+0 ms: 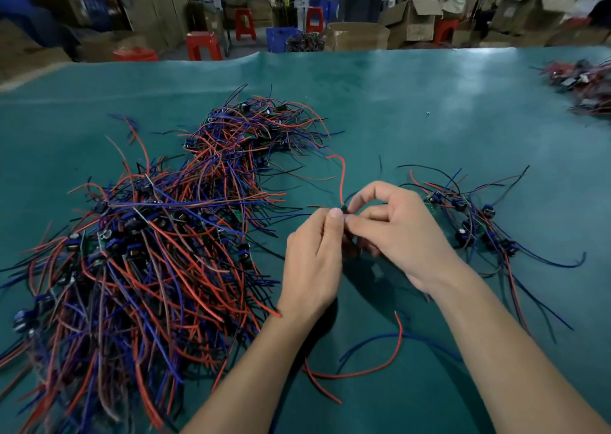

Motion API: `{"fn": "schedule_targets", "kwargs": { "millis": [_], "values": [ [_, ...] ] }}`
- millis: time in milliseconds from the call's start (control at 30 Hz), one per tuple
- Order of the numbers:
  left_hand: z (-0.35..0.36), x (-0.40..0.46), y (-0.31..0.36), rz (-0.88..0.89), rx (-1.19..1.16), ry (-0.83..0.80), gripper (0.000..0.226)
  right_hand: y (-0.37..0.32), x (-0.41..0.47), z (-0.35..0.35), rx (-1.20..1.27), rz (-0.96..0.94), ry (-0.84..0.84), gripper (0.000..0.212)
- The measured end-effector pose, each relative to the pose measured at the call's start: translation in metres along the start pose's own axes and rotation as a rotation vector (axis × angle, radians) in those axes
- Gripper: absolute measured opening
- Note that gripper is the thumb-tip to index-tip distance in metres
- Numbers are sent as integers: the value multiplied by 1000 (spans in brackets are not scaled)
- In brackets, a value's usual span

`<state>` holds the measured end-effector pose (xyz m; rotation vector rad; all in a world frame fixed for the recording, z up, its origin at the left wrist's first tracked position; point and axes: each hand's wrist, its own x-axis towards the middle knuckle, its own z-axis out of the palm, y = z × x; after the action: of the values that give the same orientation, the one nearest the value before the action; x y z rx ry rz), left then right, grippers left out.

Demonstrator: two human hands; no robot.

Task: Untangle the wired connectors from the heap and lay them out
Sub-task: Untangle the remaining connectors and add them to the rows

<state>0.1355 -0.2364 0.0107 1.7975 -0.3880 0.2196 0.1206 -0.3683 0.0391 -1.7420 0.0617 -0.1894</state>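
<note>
From the head view, my left hand [312, 258] and right hand [393, 232] both pinch one small dark connector with red and blue leads [344, 209] above the green mat [413, 109], between the tangled heap [158, 235] and the laid-out row [476, 222]. I'd tease its leads free slowly, without yanking.

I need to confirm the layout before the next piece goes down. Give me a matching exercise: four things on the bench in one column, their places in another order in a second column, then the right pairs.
Things:
1. big tangled heap
2. small laid-out group
3. wired connector
4. far pile

Places:
A. pinched between the left hand and right hand
B. far right edge of the green mat
C. left of the hands
D. just right of the right hand

Pairs: 1-C, 2-D, 3-A, 4-B
</note>
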Motion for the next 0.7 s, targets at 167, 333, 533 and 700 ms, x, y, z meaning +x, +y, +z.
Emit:
{"fn": "schedule_targets", "kwargs": {
  "millis": [167, 333, 533, 700],
  "values": [
    [0, -1, 2, -40, -18, 16, 39, 4, 3, -3, -10, 73, 62, 18],
    [-2, -2, 5, -42, -111, -20, 47, 0, 3, -1, 166, 115, -10, 10],
    [-1, -1, 5, -84, -115, -40, 49, -4, 2, 0, 393, 150, -61, 15],
    [1, 0, 1, -56, -71, -15, 48, -3, 4, -1, 412, 138, 16, 4]
  ]
}}
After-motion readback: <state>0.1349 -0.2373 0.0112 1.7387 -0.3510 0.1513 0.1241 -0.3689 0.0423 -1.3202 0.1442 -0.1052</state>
